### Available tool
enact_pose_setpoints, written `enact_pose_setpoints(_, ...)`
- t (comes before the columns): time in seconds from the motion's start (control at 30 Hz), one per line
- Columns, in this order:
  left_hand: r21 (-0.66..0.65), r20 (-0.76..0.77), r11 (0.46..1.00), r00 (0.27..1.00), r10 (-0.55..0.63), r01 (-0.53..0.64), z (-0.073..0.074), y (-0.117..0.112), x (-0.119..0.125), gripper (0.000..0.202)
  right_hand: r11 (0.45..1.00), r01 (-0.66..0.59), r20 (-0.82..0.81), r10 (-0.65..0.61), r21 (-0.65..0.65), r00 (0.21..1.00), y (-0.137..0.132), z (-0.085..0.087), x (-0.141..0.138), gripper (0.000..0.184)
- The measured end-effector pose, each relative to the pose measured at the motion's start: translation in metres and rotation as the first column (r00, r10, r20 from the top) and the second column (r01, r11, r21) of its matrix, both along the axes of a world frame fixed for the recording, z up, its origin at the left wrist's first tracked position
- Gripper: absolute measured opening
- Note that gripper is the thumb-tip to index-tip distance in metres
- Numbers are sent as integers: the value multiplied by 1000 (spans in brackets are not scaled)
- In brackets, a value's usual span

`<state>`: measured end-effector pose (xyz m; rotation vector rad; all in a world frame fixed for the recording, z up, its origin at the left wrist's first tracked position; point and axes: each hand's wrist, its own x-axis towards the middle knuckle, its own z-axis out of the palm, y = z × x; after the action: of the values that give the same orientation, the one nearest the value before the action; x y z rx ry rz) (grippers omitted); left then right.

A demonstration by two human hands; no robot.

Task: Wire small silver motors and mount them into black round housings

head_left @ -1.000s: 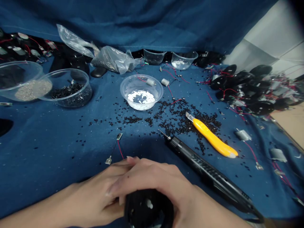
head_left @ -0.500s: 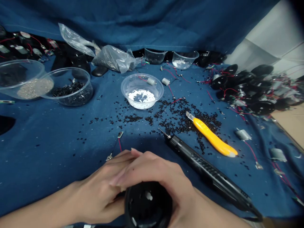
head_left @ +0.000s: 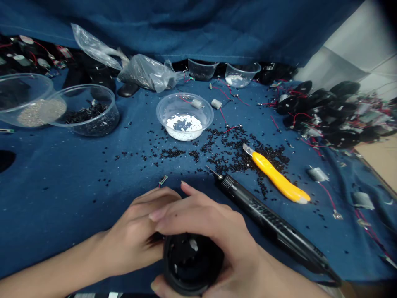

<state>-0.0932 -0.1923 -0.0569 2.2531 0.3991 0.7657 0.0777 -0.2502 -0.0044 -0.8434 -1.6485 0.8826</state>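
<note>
Gripping the round black part [head_left: 195,267], your right hand [head_left: 231,234] is curled around it, fingers arched over its far side and a digit showing at its near edge. The part sits inside that bent grasp, its glossy face turned up toward you with a small pale spot on it. Your left hand [head_left: 136,231] is just beside it, on the left, fingers bent inward and meeting the right hand's fingertips; their ends are hidden, so you cannot tell whether it holds anything.

Just beyond the left hand's knuckles, a small circuit board [head_left: 163,180] lies on the blue cloth [head_left: 71,186]. To the right of your right hand rests a black electric screwdriver [head_left: 269,221], its tip pointing away from you, with a yellow cutter [head_left: 276,176] farther out. Ahead of both hands, small black pieces [head_left: 268,155] lie scattered, and beyond them stands a clear bowl [head_left: 161,120] holding white bits [head_left: 182,123].
</note>
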Motion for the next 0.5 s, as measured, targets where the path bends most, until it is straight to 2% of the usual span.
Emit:
enact_pose_setpoints(0.1, 12, 28, 1000, 1000, -1, 1, 2, 0, 1, 24, 998, 58, 23, -59, 31, 998, -1, -1, -1, 39)
enact_pose_setpoints(0.3, 71, 86, 996, 995, -58, 52, 9, 1, 6, 10, 997, 13, 2, -13, -82, 1000, 0, 2, 3, 46)
enact_pose_setpoints(0.4, 86, 71, 994, 995, -70, 63, 10, 0, 5, 12, 998, -3, 7, 3, -69, 1000, 0, 3, 4, 43)
enact_pose_setpoints(0.5, 89, -11, 995, 999, -45, 46, 8, -1, 2, 11, 1000, -19, 20, 19, -16, 1000, 0, 2, 3, 41)
